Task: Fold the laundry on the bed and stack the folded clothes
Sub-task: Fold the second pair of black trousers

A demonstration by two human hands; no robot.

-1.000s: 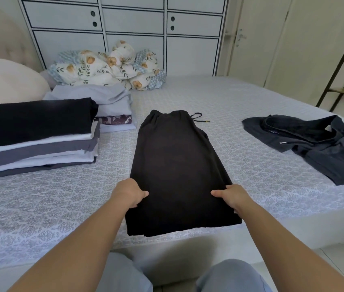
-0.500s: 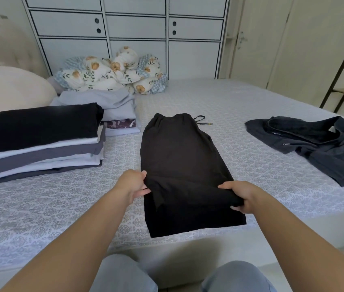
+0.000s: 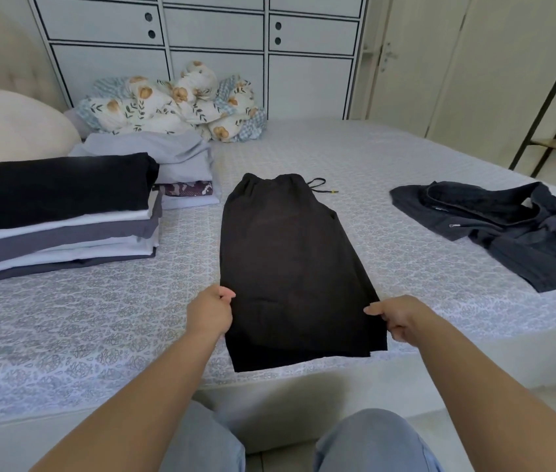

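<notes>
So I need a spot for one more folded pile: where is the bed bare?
Bare sheet lies between the black shorts and the dark jacket, and in front of the folded stack. The far left corner is crowded by a second pile and the floral bedding.

We cannot see the fingertips of the left hand (image 3: 211, 315); the edge of the black shorts (image 3: 290, 267) covers them. The dark jacket (image 3: 508, 229) and the near stack of folded clothes (image 3: 58, 212) are cut by the picture's edges. The small tip of the drawstring (image 3: 324, 187) is too small to identify.
</notes>
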